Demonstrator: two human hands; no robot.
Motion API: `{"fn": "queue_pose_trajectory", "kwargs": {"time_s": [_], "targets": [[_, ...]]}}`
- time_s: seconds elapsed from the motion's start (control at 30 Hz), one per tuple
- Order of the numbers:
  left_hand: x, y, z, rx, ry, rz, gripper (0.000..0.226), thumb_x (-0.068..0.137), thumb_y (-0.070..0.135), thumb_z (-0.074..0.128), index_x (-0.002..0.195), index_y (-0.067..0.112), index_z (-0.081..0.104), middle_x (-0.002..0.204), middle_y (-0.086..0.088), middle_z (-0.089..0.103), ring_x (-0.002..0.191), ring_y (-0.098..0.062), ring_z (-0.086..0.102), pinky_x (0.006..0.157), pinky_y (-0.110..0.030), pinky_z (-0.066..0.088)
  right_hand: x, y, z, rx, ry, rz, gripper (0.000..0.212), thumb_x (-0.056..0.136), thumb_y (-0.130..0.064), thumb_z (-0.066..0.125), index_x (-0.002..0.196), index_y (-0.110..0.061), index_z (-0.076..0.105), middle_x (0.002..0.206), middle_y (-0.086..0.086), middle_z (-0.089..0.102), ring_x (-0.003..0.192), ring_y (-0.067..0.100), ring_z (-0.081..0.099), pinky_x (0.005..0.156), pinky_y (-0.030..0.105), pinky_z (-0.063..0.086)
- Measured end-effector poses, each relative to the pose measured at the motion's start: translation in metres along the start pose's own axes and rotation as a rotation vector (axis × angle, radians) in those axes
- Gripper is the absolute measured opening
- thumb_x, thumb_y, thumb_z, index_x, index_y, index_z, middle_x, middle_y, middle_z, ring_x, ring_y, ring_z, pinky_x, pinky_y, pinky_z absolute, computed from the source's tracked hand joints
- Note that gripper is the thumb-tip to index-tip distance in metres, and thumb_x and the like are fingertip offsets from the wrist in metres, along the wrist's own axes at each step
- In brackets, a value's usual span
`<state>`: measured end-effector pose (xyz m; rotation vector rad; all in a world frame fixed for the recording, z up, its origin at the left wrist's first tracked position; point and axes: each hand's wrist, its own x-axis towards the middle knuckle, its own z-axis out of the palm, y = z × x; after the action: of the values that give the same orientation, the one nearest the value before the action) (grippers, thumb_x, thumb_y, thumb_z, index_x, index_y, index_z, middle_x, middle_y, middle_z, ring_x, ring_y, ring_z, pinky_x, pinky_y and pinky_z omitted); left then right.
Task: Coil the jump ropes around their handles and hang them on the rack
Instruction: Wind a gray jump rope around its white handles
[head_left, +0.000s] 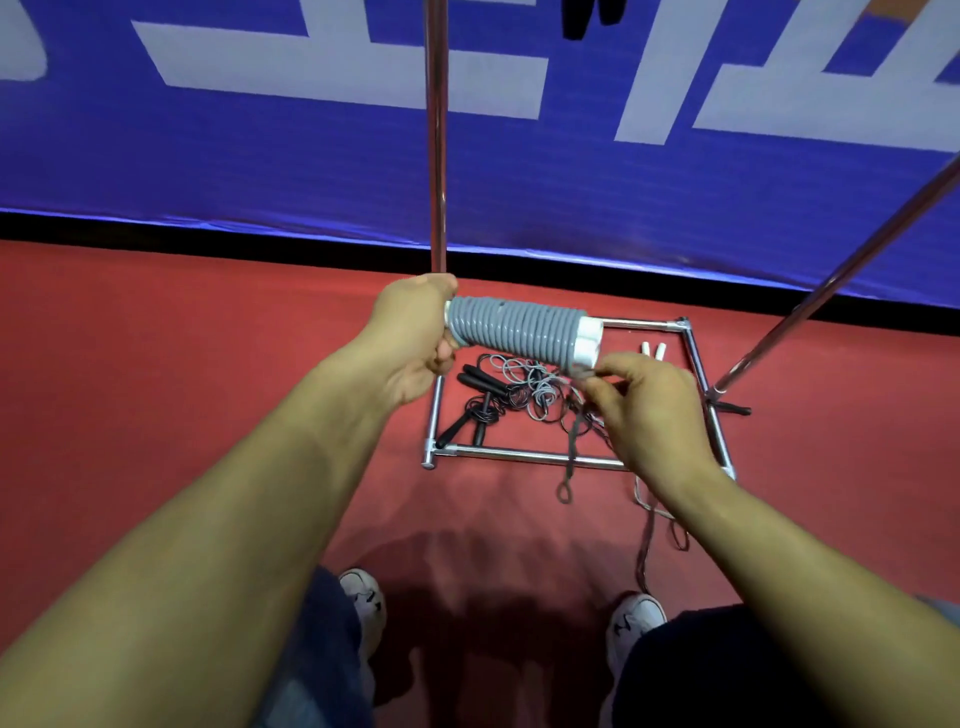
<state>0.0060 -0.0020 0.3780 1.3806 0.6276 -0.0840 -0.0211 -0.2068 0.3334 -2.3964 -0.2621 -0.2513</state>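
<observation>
My left hand (415, 338) grips one end of a pair of white handles (589, 340) held together, with a grey jump rope (514, 327) coiled tightly around them. My right hand (644, 400) pinches the rope's loose end just below the white handle tips; a short looped tail (569, 467) hangs down from it. On the floor inside the rack base lie black-handled jump ropes (475, 405) in a tangle with grey cord (540, 389). Two white handle tips (653, 349) lie further back.
The chrome rack has a rectangular base frame (524, 457) on the red floor, a vertical pole (436, 130) behind my left hand and a slanted pole (841, 275) on the right. A blue banner wall (260, 171) stands behind. More cord (647, 535) trails by my white shoes (634, 621).
</observation>
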Motion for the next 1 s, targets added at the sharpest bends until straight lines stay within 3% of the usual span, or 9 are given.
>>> {"fn": "queue_pose_trajectory", "kwargs": {"time_s": [0.23,0.37,0.47,0.57,0.63,0.73,0.87,0.93,1.0], "targets": [[0.005,-0.016,0.009,0.499,-0.222,0.173,0.031,0.100,0.010,0.034,0.079,0.021,0.054,0.039,-0.001,0.042,0.032,-0.013,0.033,0.032,-0.013,0.024,0.013,0.007,-0.015,0.110,0.310,-0.142,0.024,0.073,0.009,0.067,0.085,-0.011,0.073,0.086,-0.006,0.065,0.083,0.007,0.060,0.078,0.011,0.044],[0.002,-0.017,0.014,0.608,-0.254,0.267,0.032,0.099,0.007,0.033,0.077,0.019,0.053,0.040,-0.003,0.043,0.026,-0.011,0.035,0.031,-0.014,0.026,0.017,0.012,-0.018,-0.028,0.236,-0.345,0.010,0.076,-0.009,0.073,0.085,-0.014,0.071,0.086,-0.002,0.068,0.084,0.019,0.060,0.080,0.027,0.044],[0.003,-0.021,0.015,0.696,-0.076,0.438,0.030,0.092,0.005,0.036,0.071,0.020,0.051,0.053,-0.006,0.051,0.042,-0.024,0.049,0.043,-0.026,0.042,0.018,0.015,-0.017,-0.245,0.158,-0.392,0.015,0.075,-0.025,0.075,0.077,-0.017,0.062,0.074,0.000,0.061,0.073,0.026,0.055,0.074,0.037,0.038],[0.004,-0.025,0.015,0.764,0.311,0.672,0.023,0.090,0.010,0.037,0.076,0.022,0.050,0.068,-0.004,0.059,0.070,-0.033,0.052,0.066,-0.036,0.038,0.007,0.002,-0.004,-0.330,0.065,-0.269,0.020,0.075,-0.028,0.073,0.078,-0.019,0.055,0.072,0.002,0.063,0.069,0.033,0.060,0.065,0.036,0.042],[0.002,-0.025,0.017,0.667,0.435,0.770,0.022,0.092,0.009,0.037,0.080,0.024,0.048,0.066,-0.001,0.055,0.068,-0.031,0.046,0.066,-0.033,0.025,-0.009,-0.007,0.013,-0.253,0.011,-0.210,0.018,0.085,-0.030,0.063,0.095,-0.017,0.057,0.090,0.004,0.066,0.079,0.032,0.062,0.066,0.039,0.048],[0.005,-0.026,0.017,0.572,0.490,0.828,0.022,0.092,0.008,0.036,0.080,0.022,0.047,0.062,0.002,0.051,0.064,-0.030,0.044,0.064,-0.031,0.022,-0.027,-0.022,0.032,0.160,-0.093,-0.003,0.019,0.098,-0.013,0.051,0.116,-0.019,0.054,0.100,0.000,0.062,0.079,0.025,0.061,0.068,0.040,0.050],[0.004,-0.027,0.019,0.524,0.484,0.855,0.021,0.091,0.008,0.037,0.079,0.023,0.045,0.058,0.007,0.046,0.062,-0.030,0.044,0.063,-0.034,0.024,-0.029,-0.040,0.032,1.040,-0.302,0.676,0.012,0.100,-0.019,0.055,0.090,-0.013,0.051,0.075,0.007,0.057,0.055,0.019,0.058,0.054,0.037,0.057],[0.003,-0.024,0.019,0.492,0.481,0.842,0.022,0.091,0.006,0.037,0.078,0.022,0.045,0.056,0.010,0.044,0.063,-0.029,0.045,0.063,-0.036,0.027,-0.030,-0.045,0.030,1.122,-0.463,0.856,0.034,0.100,-0.041,0.050,0.083,-0.013,0.055,0.063,0.005,0.055,0.048,0.020,0.052,0.049,0.029,0.050],[0.003,-0.021,0.018,0.460,0.488,0.806,0.022,0.091,0.005,0.037,0.079,0.020,0.046,0.056,0.012,0.044,0.064,-0.027,0.046,0.064,-0.037,0.031,-0.030,-0.046,0.032,1.083,-0.495,0.856,0.048,0.100,-0.052,0.040,0.077,-0.014,0.056,0.053,0.001,0.047,0.041,0.016,0.040,0.047,0.026,0.037]]}}
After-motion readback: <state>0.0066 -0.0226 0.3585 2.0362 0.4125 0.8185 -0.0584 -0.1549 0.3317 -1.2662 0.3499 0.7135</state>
